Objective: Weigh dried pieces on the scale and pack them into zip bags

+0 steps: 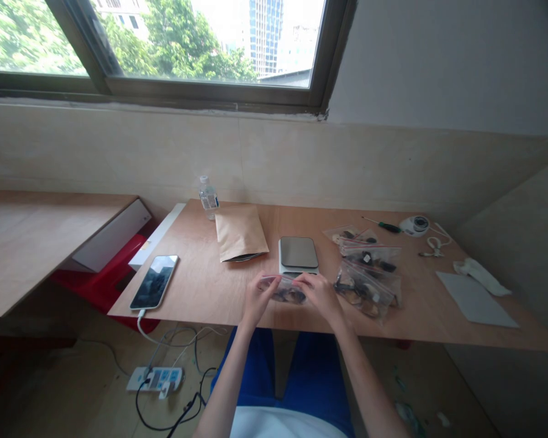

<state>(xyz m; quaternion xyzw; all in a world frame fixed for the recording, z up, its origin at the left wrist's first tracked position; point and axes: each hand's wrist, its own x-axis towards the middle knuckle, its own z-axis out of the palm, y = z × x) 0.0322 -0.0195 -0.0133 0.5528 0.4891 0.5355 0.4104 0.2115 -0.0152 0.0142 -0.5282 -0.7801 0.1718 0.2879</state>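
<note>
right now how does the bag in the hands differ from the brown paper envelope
The plastic bag is clear, with dark pieces showing inside, while the brown paper envelope is opaque. The bag is held between the left hand and right hand, while the envelope lies on the wooden table. Both are flat pouches.

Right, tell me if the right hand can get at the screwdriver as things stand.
Probably yes, once it lets go. The right hand is on the small zip bag it shares with the left hand. Only low zip bags lie between it and the screwdriver, so nothing tall blocks the way.
</note>
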